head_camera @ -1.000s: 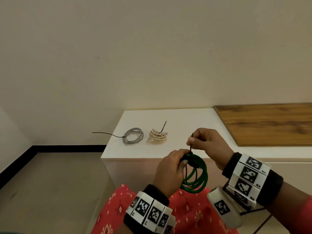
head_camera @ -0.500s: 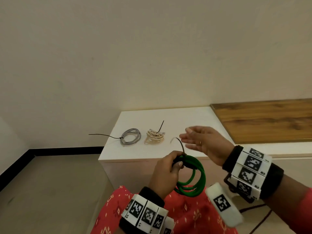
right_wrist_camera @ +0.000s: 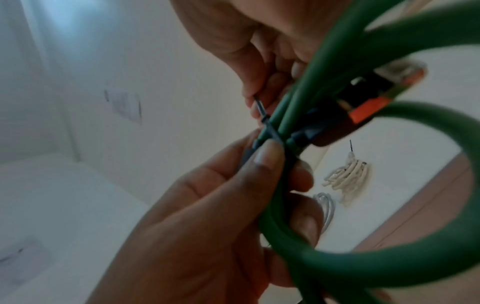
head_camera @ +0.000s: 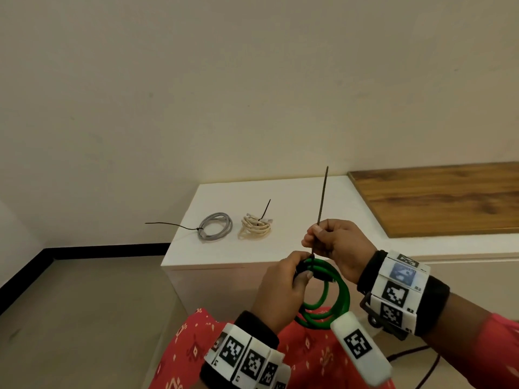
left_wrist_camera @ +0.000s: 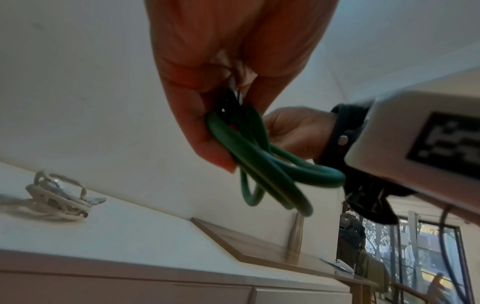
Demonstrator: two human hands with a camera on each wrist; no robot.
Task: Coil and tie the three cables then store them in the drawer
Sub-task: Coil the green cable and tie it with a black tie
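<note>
A coiled green cable (head_camera: 335,299) (left_wrist_camera: 262,164) (right_wrist_camera: 389,253) hangs in front of the cabinet, and my left hand (head_camera: 292,276) (right_wrist_camera: 246,185) grips its top where a black zip tie (head_camera: 321,209) (right_wrist_camera: 270,131) wraps it. My right hand (head_camera: 323,237) (left_wrist_camera: 296,131) pinches the tie's tail, which stands straight up above the fingers. On the white cabinet top (head_camera: 295,197) lie a grey coiled cable (head_camera: 216,227) and a cream coiled cable (head_camera: 256,227) (left_wrist_camera: 57,195) (right_wrist_camera: 348,176), each bound with a black tie.
A wooden board (head_camera: 441,197) covers the right part of the cabinet top. The cabinet's front (head_camera: 224,287) is below my hands. The floor (head_camera: 84,318) with a black skirting lies to the left. Red patterned clothing (head_camera: 309,352) is under my wrists.
My right hand let go of the tie and opened half a second ago. Now it pinches the tail again lower down, and the tail stands long and upright. The left hand kept holding the green coil.
</note>
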